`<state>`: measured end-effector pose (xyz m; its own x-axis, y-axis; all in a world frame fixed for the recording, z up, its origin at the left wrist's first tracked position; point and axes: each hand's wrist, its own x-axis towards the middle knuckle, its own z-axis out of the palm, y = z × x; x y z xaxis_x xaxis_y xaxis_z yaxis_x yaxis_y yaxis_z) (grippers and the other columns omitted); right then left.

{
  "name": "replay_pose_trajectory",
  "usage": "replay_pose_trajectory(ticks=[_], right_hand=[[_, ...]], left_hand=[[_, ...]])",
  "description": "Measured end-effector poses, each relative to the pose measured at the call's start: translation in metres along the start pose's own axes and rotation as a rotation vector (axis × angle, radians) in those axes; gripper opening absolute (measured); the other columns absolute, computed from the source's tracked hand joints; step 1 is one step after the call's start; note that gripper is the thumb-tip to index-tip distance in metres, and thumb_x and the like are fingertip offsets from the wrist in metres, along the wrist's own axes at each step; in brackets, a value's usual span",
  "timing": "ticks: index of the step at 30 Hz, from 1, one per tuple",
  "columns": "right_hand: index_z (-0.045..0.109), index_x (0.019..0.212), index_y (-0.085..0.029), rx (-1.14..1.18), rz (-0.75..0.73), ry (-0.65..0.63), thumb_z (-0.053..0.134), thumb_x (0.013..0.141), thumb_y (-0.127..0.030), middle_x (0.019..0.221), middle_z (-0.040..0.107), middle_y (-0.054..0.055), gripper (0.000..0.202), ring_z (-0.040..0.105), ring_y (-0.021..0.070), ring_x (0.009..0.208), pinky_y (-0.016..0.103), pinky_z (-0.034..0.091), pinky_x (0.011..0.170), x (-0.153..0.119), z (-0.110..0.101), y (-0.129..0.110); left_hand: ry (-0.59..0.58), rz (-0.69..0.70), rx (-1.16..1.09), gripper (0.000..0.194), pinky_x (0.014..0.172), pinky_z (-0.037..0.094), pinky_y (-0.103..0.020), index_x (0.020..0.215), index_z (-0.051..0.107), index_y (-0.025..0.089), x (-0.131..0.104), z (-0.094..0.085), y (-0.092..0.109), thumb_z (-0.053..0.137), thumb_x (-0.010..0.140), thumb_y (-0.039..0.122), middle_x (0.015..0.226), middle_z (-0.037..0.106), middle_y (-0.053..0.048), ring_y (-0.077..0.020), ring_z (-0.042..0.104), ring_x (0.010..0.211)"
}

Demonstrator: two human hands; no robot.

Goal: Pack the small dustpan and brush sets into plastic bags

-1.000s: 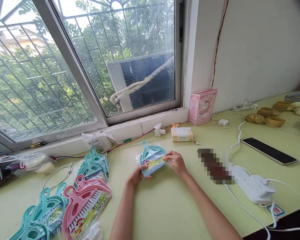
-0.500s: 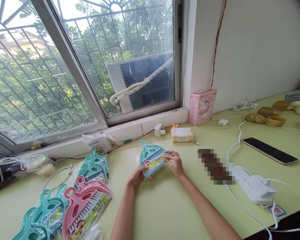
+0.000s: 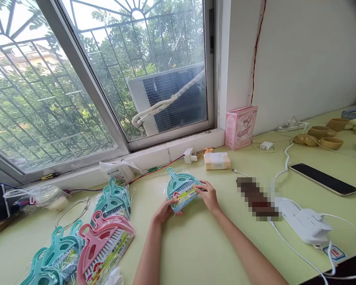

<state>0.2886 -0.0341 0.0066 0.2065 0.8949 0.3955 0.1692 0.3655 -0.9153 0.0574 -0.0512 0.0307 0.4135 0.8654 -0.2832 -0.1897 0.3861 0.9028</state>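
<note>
Teal plastic dustpan sets [image 3: 52, 251] in clear wrap lie on the desk [image 3: 192, 253] at the far left of my fingers, partly overlapped by pink dustpan sets [image 3: 102, 245]. More wrapped teal sets [image 3: 114, 200] lie behind the pink ones, nearer my fingers. My left fingers [image 3: 167, 207] grasp the lower left edge of a teal dustpan and brush set [image 3: 181, 190], which is between my hands. My right fingers [image 3: 202, 189] pinch its right edge, by the label. Beyond them sits a tissue pack [image 3: 217, 161]; well to their right lies a black-screened phone [image 3: 323, 179].
</note>
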Motion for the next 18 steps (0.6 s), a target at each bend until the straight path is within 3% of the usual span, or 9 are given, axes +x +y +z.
replay_pose_trajectory(ticks=[7, 9, 13, 15, 18], right_hand=[[0.077, 0.083, -0.019, 0.045, 0.075, 0.054, 0.066, 0.075, -0.047, 0.110, 0.067, 0.013, 0.031, 0.067, 0.0222, 0.087, 0.034, 0.057, 0.071, -0.003, 0.005, 0.002], [0.074, 0.099, -0.019, 0.052, 0.100, 0.060, 0.067, 0.074, -0.044, 0.114, 0.067, 0.012, 0.036, 0.067, 0.0205, 0.083, 0.033, 0.056, 0.070, -0.004, 0.005, -0.001], [0.056, 0.133, -0.019, 0.144, 0.224, 0.080, 0.071, 0.070, -0.044, 0.111, 0.071, 0.009, 0.070, 0.066, 0.0182, 0.073, 0.031, 0.057, 0.068, -0.005, 0.005, -0.009], [0.057, 0.132, -0.018, 0.233, 0.310, 0.060, 0.072, 0.068, -0.048, 0.105, 0.073, 0.008, 0.073, 0.067, 0.0201, 0.076, 0.031, 0.057, 0.065, -0.005, 0.006, -0.011], [0.069, 0.110, -0.016, 0.390, 0.427, -0.012, 0.075, 0.063, -0.053, 0.095, 0.074, 0.008, 0.060, 0.067, 0.0219, 0.077, 0.031, 0.057, 0.060, -0.005, 0.007, -0.011]], left_hand=[[0.026, -0.008, 0.056, 0.051, 0.054, 0.054, -0.030, 0.119, 0.049, 0.009, -0.003, 0.006, 0.003, 0.068, 0.076, 0.028, 0.091, 0.072, -0.014, -0.0201, 0.067, 0.056], [0.024, -0.005, 0.056, 0.051, 0.054, 0.055, -0.030, 0.120, 0.049, 0.010, -0.003, 0.006, 0.002, 0.068, 0.076, 0.029, 0.094, 0.072, -0.015, -0.0204, 0.068, 0.058], [0.008, 0.007, 0.034, 0.057, 0.053, 0.054, -0.030, 0.124, 0.047, 0.010, -0.002, 0.004, 0.001, 0.070, 0.075, 0.027, 0.103, 0.070, -0.017, -0.0225, 0.070, 0.064], [0.001, 0.004, 0.028, 0.059, 0.052, 0.053, -0.030, 0.124, 0.046, 0.009, -0.001, 0.002, 0.000, 0.071, 0.075, 0.028, 0.102, 0.070, -0.017, -0.0229, 0.070, 0.064], [-0.005, -0.003, 0.037, 0.057, 0.051, 0.052, -0.029, 0.122, 0.047, 0.008, -0.001, 0.001, -0.001, 0.071, 0.075, 0.029, 0.094, 0.071, -0.016, -0.0215, 0.068, 0.058]])
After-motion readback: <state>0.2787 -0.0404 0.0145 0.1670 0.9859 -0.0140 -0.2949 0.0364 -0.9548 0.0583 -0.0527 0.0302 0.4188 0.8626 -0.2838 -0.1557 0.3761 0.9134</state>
